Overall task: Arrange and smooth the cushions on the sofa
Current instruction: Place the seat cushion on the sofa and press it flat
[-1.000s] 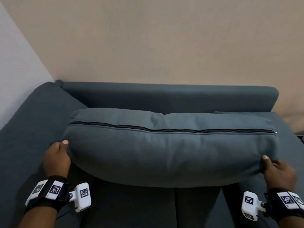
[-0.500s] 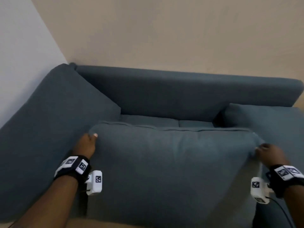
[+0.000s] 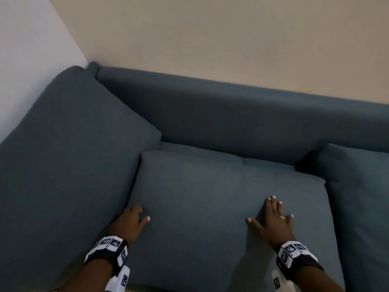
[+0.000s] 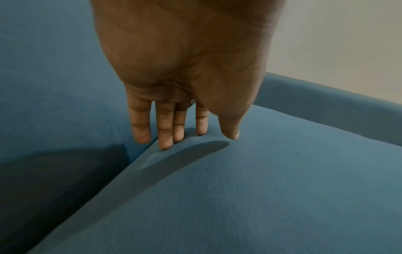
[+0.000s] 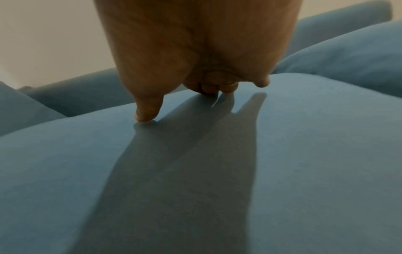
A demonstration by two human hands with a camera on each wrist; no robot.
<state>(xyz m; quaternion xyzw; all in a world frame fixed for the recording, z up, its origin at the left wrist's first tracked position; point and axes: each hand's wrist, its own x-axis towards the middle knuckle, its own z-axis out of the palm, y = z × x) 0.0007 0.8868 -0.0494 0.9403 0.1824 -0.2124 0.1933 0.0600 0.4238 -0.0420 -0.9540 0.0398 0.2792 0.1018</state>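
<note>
A large blue-grey cushion (image 3: 202, 207) lies flat on the seat of the sofa (image 3: 231, 114). My left hand (image 3: 131, 220) rests at the cushion's left edge; in the left wrist view its straight fingers (image 4: 165, 135) press into the seam beside the side cushion. My right hand (image 3: 273, 218) lies flat with spread fingers on the right half of the cushion (image 5: 217, 171), the fingertips (image 5: 147, 111) touching the fabric.
A big side cushion (image 3: 69, 157) leans against the left arm of the sofa. Another cushion (image 3: 362, 197) sits at the right end. Beige wall (image 3: 210, 39) rises behind the backrest; a strip of seat (image 3: 221, 153) shows behind the flat cushion.
The cushion went from being held up by its ends to lying flat on the seat. Both hands let go of its corners and now rest on its top.
</note>
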